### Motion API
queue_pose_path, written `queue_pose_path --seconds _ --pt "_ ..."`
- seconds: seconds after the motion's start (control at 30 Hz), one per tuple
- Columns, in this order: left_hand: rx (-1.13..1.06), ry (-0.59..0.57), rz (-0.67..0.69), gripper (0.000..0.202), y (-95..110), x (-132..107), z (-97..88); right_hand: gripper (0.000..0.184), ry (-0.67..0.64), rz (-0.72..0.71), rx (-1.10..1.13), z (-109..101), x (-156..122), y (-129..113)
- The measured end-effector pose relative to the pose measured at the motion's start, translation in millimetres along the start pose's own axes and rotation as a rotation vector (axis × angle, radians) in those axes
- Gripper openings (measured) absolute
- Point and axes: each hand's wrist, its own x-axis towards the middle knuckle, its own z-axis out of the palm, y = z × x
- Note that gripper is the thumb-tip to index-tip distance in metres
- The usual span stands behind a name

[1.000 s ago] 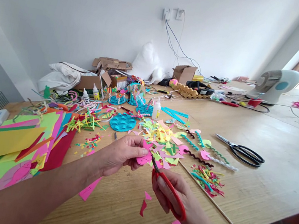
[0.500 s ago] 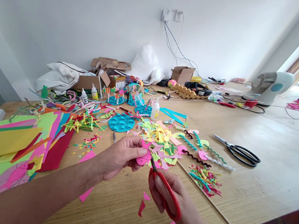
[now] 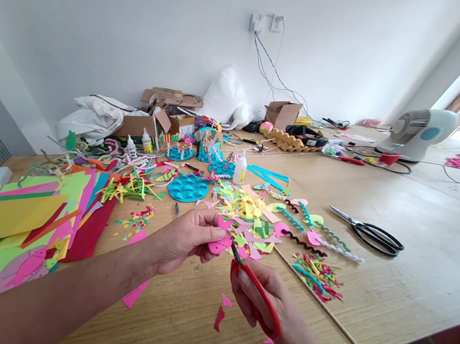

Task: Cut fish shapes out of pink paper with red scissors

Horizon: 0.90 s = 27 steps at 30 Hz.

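Between the thumb and fingers of my left hand (image 3: 191, 242) is a small pink paper cutout (image 3: 221, 243), fish-like in outline with pen marks on it. My right hand (image 3: 259, 296) grips red-handled scissors (image 3: 263, 308), fingers through the loops. Their dark blades point up and left, with the tips at the right edge of the pink cutout. Whether the blades touch the paper is hard to see. Below the hands lie a few pink and red paper scraps (image 3: 220, 317). Coloured offcuts (image 3: 251, 205) are heaped just beyond the hands.
Coloured paper sheets (image 3: 4, 215) cover the left side. Black-handled scissors (image 3: 372, 235) and a thin wooden stick (image 3: 322, 304) lie to the right. Behind stand a blue scalloped disc (image 3: 188, 188), a glue bottle (image 3: 240, 169), and cardboard boxes. A white fan (image 3: 417, 134) stands far right.
The view has shifted very slightly. Both hands keep their grips, and the scissors stay beside the pink cutout with almost no movement.
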Motion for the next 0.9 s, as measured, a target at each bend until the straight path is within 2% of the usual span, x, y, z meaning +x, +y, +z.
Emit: queue_pose_path --seconds 0.4,0.73,0.9 --pt "-0.045 0.01 0.021 0.017 -7.4 0.3 4.3 0.049 0.088 0.022 0.073 11.1 -2.5 2.2" --pt "-0.043 0.024 0.021 0.018 -8.2 1.9 3.7 0.044 0.081 -0.043 0.106 13.1 -3.7 8.6" --pt "-0.025 0.046 0.019 0.019 -7.1 2.2 4.6 0.044 0.073 -0.015 0.061 12.3 -5.4 7.9"
